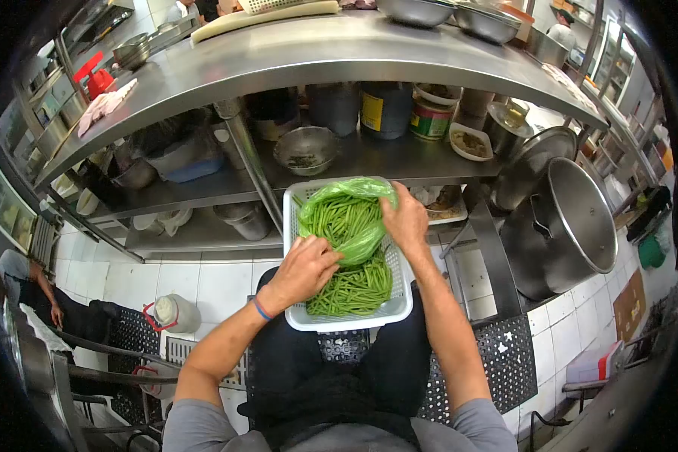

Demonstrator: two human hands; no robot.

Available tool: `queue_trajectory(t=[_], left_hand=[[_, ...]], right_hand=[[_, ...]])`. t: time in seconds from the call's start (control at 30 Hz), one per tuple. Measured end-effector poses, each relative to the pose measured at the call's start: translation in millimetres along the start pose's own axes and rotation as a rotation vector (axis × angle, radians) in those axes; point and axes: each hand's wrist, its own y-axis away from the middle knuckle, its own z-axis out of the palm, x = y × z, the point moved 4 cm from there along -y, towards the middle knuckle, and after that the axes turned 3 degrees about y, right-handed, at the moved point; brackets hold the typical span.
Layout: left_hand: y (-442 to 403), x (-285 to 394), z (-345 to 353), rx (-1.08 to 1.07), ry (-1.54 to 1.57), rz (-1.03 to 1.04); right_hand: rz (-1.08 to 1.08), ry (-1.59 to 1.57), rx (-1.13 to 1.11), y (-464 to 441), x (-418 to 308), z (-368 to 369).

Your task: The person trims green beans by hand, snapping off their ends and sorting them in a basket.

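A white plastic basket (403, 301) rests at my lap, with green beans (350, 291) lying loose in its near part. In its far part a thin green plastic bag (361, 248) stands with its mouth open, and more green beans show inside. My left hand (306, 270), with a band at the wrist, has its fingers closed on the near left edge of the bag. On the far right side, my right hand (405, 218) grips the bag's rim between thumb and fingers.
Ahead is a steel table (279, 71) with bowls on top and pots and tubs on its lower shelves. A large steel pot (557, 233) stands at the right. A co-worker's arm (47, 290) shows at the far left, near a white container (175, 313).
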Motion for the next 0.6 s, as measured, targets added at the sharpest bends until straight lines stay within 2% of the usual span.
queue_trajectory(t=[0.13,0.23,0.3,0.33,0.4,0.43,0.47,0.5,0.53,0.57,0.6], left_hand=[[-32.8,-3.5,-13.6,0.223,0.107,-0.005],[-80.4,-35.9,-0.1,0.158,0.039,0.019],[-98.6,-73.6,17.5,0.194,-0.113,0.078],[-101.0,-75.2,6.5,0.203,-0.026,0.024],[-108.1,-70.7,-12.8,0.195,0.168,-0.067],[-104.3,-47.4,-40.0,0.188,0.252,-0.074],[-98.5,-15.0,-70.3,0.127,0.503,-0.272],[-84.3,7.2,-88.4,0.160,0.761,-0.332],[-69.2,33.5,-110.4,0.157,0.921,-0.293],[-50.9,55.6,-129.0,0.185,1.002,-0.256],[-37.4,75.5,-139.3,0.276,1.014,-0.102]], right_hand=[[-0.219,-0.127,0.112,1.1,-48.9,-17.3],[-0.285,-0.017,-0.026,0.1,-50.2,2.3],[-0.198,0.101,-0.146,14.6,-55.9,-2.5],[-0.155,0.164,-0.200,22.6,-56.8,-7.8],[-0.158,-0.002,0.040,37.6,-54.0,-31.3],[-0.138,-0.077,0.157,47.5,-49.2,-42.4],[0.047,-0.230,0.146,56.2,-39.4,-48.2],[0.234,-0.379,0.132,67.9,-30.7,-52.5],[0.419,-0.527,0.123,78.1,-21.1,-52.2],[0.424,-0.494,0.148,83.6,-14.4,-50.3],[0.425,-0.465,0.165,89.9,-6.3,-44.3]])
